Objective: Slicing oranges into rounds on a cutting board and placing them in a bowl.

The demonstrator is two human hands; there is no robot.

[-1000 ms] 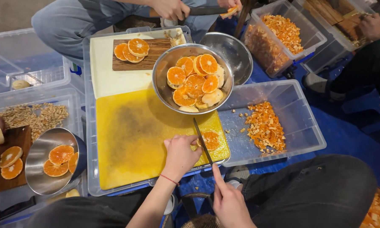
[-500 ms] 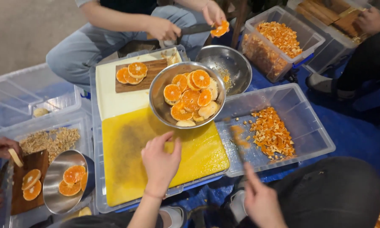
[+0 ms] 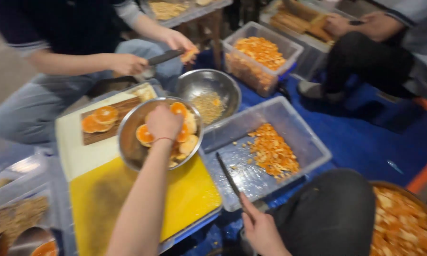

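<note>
right hand [image 3: 261, 232]: bottom centre of frame, closed around handle of long dark-bladed kitchen knife [image 3: 230, 179]; blade points up-left over near corner of clear plastic tub.
yellow plastic cutting board [image 3: 185, 194]: lower left, bare surface, lying just beside tub.
clear rectangular plastic tub with orange peel scraps [image 3: 313, 149]: centre right; peel heaped toward far side.
left hand [image 3: 163, 122]: centre left, forearm stretched from bottom edge, hand down inside steel bowl on top of slices; blurred, fingers curled, cannot tell whether pinching a slice.
round steel bowl of peeled orange slices [image 3: 128, 142]: centre left, at far edge of yellow board.
brown wooden board with two orange halves [image 3: 102, 121]: left of bowl, touching its rim.
second steel bowl with seeds and pulp [image 3: 208, 92]: upper centre, just behind first bowl.
another person's hands [image 3: 128, 63]: upper left, holding knife and orange piece.
</note>
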